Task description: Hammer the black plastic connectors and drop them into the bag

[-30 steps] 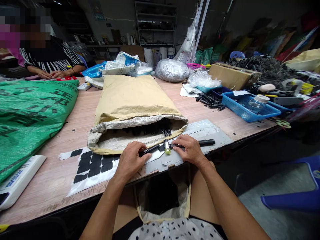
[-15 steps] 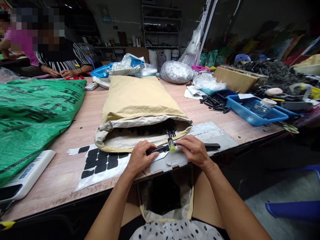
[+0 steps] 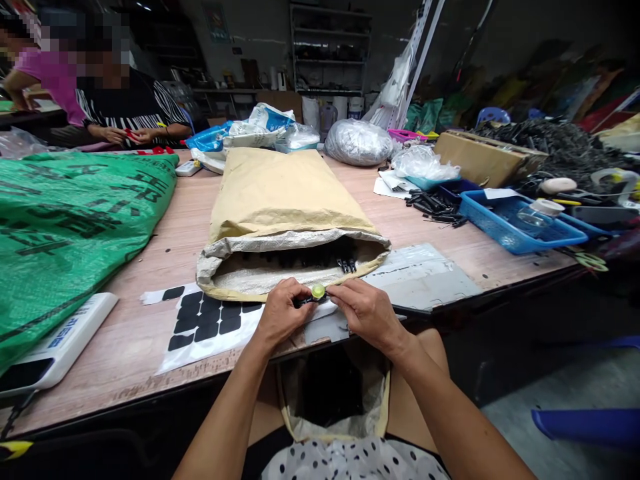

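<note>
At the table's front edge, my left hand [image 3: 285, 310] is closed, thumb and fingers pinching a slim black part [image 3: 303, 302]. Close beside it my right hand [image 3: 367, 310] is also closed, its fingertips pinched at the other side; what they grip is mostly hidden. Between both sets of fingertips shows a small cylinder with a yellow-green round end [image 3: 318, 291]. Just behind lies a tan woven sack [image 3: 287, 190], its mouth towards me, with black clips [image 3: 346, 265] visible inside. A grey board [image 3: 420, 277] lies under and to the right of my hands.
Left are a sheet of black stickers [image 3: 205, 317], a white scale-like device [image 3: 65, 340] and a green sack [image 3: 80, 207]. A blue basket [image 3: 520, 230] and loose black parts [image 3: 435, 203] lie right. An open sack [image 3: 333, 427] sits in my lap. A co-worker [image 3: 130, 113] sits opposite.
Both hands have come closer together, the right one moving left. The yellow-green-ended cylinder moved left and now faces me end-on. The black rod jutting right of my right hand no longer shows.
</note>
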Demonstrator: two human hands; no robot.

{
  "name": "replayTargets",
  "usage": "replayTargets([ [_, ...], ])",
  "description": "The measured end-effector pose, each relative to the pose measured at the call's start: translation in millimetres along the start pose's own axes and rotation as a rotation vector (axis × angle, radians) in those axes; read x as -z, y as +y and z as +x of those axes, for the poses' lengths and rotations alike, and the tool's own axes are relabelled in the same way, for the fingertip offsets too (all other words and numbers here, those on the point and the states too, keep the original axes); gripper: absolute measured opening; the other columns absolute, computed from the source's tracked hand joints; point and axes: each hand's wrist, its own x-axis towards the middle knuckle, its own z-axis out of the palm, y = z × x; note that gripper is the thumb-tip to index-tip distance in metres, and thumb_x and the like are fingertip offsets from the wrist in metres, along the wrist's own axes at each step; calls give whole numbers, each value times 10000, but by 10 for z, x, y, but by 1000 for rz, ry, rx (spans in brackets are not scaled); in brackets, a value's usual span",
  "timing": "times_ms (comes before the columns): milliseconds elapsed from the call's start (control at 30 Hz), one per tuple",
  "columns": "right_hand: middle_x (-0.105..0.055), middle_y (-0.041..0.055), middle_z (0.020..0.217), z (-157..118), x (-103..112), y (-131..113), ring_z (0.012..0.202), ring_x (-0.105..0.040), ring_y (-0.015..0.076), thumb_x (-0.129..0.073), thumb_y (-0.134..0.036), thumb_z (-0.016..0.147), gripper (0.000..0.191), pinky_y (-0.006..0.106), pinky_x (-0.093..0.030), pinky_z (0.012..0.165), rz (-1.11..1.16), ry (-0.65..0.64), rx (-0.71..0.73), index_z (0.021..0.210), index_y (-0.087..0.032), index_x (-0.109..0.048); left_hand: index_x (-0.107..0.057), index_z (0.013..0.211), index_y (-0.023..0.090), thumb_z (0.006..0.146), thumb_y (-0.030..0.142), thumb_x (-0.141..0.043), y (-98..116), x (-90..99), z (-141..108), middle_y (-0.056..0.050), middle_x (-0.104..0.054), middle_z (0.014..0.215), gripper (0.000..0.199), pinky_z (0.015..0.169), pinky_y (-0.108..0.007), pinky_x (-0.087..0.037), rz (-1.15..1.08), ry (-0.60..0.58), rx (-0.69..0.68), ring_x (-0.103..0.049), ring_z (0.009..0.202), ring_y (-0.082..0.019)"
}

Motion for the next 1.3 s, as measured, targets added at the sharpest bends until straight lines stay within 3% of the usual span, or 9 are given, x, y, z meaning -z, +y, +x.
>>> replayTargets([
  [200,-735,54,979,5,84,48,934,-688,206,-550,-205,1001,237,339,-563,867,57,154,-66,1164,-277,-707,-749,847,202,767,196,-733,-7,1,0,-21,-667,821,82,783,-332,-451,-14,-17,10,-602,861,-211],
  [367,-740,53,1003,-67,34,122,950,-688,205,-562,-197,993,222,329,-555,861,21,60,-62,1145,-258,-712,-741,838,197,756,177,-727,-13,-5,-2,-18,-668,814,86,786,-335,-444,-6,-2,7,-597,847,-209],
  [567,-731,43,961,-93,75,256,942,-672,203,-562,-207,993,216,327,-536,865,-29,129,-77,1133,-262,-718,-711,834,196,742,187,-716,-18,-19,-1,-13,-636,813,93,772,-329,-445,-9,-15,15,-584,844,-209],
  [800,-713,32,917,-206,28,511,886,-621,215,-640,-178,931,150,353,-500,829,-125,89,-56,1024,-246,-735,-675,849,199,712,196,-697,-37,-26,5,-10,-609,834,138,783,-336,-452,-18,-28,37,-568,848,-212],
  [1300,-709,47,945,-261,-33,562,901,-601,232,-650,-217,906,154,361,-471,824,-163,66,-84,1040,-238,-723,-644,839,206,720,223,-684,-10,-16,-6,-11,-604,845,127,794,-339,-432,0,-51,36,-553,857,-215],
])
